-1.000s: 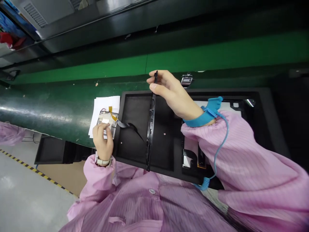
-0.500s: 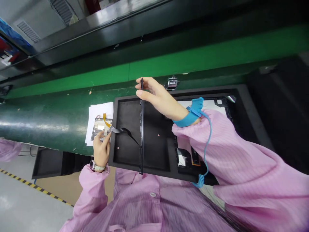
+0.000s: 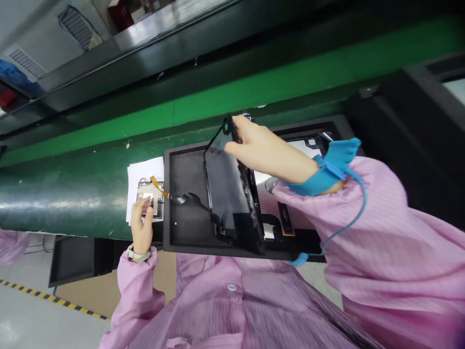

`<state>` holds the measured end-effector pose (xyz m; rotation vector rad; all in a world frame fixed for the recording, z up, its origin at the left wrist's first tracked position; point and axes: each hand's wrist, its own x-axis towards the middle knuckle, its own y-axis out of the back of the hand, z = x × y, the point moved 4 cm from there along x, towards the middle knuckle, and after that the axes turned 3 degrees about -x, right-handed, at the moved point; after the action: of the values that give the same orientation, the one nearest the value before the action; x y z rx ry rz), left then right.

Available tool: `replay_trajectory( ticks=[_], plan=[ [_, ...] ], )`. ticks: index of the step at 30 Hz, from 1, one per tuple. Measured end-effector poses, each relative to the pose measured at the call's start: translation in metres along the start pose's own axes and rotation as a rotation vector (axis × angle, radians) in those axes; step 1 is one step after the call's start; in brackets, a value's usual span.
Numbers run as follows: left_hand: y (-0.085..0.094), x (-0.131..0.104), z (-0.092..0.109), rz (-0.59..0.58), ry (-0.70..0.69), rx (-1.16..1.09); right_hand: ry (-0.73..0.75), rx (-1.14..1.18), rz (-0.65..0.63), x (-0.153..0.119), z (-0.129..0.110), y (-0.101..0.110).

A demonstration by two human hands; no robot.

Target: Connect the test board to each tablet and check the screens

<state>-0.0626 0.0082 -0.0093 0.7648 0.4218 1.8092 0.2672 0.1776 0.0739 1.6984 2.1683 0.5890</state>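
My right hand (image 3: 254,143) grips a dark flat display panel (image 3: 232,189) by its upper edge, thumb on the near face. The panel stands tilted over a black foam tray (image 3: 189,218), lower end blurred. From it a dark flat ribbon cable (image 3: 192,198) runs left to an orange flex strip (image 3: 159,185) at a small circuit board (image 3: 157,206). The board lies on white paper sheets (image 3: 131,196). My left hand (image 3: 141,220) rests its fingertips on the board, thumb apart from the fingers. A blue strap (image 3: 312,179) with a coiled cord circles my right wrist.
Another panel (image 3: 314,145) lies in the tray's right part, partly under my right arm. A green work surface (image 3: 90,174) runs behind and left. Black foam blocks (image 3: 385,126) stand at right. A dark bin (image 3: 72,261) sits below at left. A small metal item is mostly hidden behind my right hand.
The panel has swung from edge-on to tilted, its broad face now showing, and my right hand has turned with it. My left fingers have shifted from the board's edge onto its face.
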Motion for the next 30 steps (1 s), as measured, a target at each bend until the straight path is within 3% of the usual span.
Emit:
replay_trajectory(
  ticks=[4, 8, 10, 12, 14, 17, 19, 21, 23, 25, 27, 30],
  plan=[
    [-0.007, 0.036, 0.026, -0.036, -0.184, 0.07, -0.055, 0.211, -0.02, -0.005, 0.036, 0.002],
    [-0.03, 0.069, 0.031, -0.216, -0.357, 0.127, -0.155, 0.414, -0.065, -0.009, 0.057, -0.026],
    [-0.036, 0.079, 0.027, -0.222, -0.384, 0.104, -0.176, 0.323, -0.093, -0.01, 0.06, -0.039],
    [-0.039, 0.082, 0.023, -0.21, -0.39, 0.082, -0.16, 0.082, -0.093, -0.012, 0.059, -0.046],
    [-0.041, 0.08, 0.022, -0.218, -0.386, 0.079, -0.131, -0.143, -0.083, -0.016, 0.054, -0.05],
    [-0.042, 0.075, 0.023, -0.219, -0.384, 0.09, -0.077, -0.299, -0.025, -0.028, 0.034, -0.055],
    [-0.043, 0.073, 0.025, -0.215, -0.391, 0.086, 0.049, -0.436, 0.016, -0.035, 0.009, -0.063],
    [-0.044, 0.072, 0.027, -0.226, -0.399, 0.082, 0.236, -0.51, -0.062, -0.038, -0.017, -0.08],
    [-0.046, 0.071, 0.028, -0.239, -0.411, 0.08, 0.357, -0.426, -0.254, -0.038, -0.034, -0.104],
    [-0.047, 0.07, 0.03, -0.242, -0.421, 0.079, 0.371, -0.277, -0.414, -0.035, -0.038, -0.125],
    [-0.047, 0.069, 0.03, -0.241, -0.42, 0.089, 0.343, -0.19, -0.471, -0.032, -0.034, -0.141],
    [-0.046, 0.067, 0.028, -0.237, -0.416, 0.123, 0.321, -0.161, -0.448, -0.029, -0.023, -0.153]
  ],
)
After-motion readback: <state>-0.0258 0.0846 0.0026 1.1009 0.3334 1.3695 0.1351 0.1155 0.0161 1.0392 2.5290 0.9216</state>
